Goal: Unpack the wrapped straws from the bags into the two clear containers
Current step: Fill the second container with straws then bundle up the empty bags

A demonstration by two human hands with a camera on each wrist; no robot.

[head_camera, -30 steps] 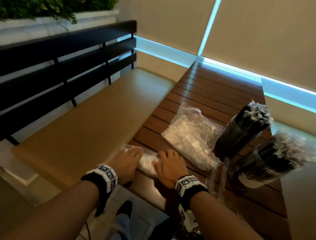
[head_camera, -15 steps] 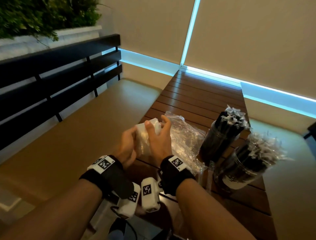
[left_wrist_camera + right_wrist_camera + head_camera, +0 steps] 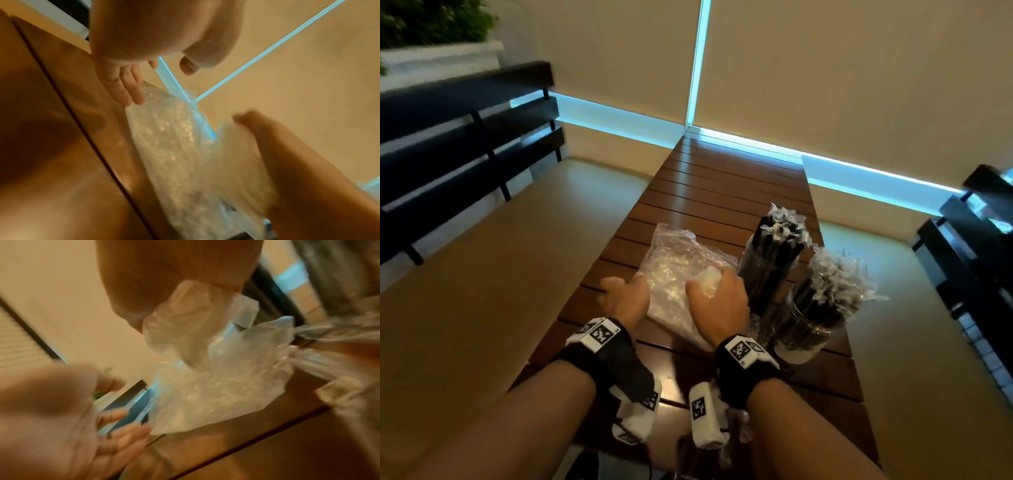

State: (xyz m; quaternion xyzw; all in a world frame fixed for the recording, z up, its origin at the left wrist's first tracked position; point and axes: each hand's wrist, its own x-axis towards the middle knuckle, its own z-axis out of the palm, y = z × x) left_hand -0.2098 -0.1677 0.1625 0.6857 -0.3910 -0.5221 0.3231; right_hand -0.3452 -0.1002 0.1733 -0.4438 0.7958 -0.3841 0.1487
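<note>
Now both hands had come down from chest height: the right hand clutched a crumpled wad over the bag on the table, the left hand spread, fingers relaxed. Both containers looked full, so unpacking seemed nearly done.

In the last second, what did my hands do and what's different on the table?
Both hands lifted a crumpled plastic wad from the near table edge. Now the right hand grips the wad over the big clear bag, carried forward. The left hand let go and spreads open at the bag's left edge. The bag and both straw-filled containers stayed put.
</note>
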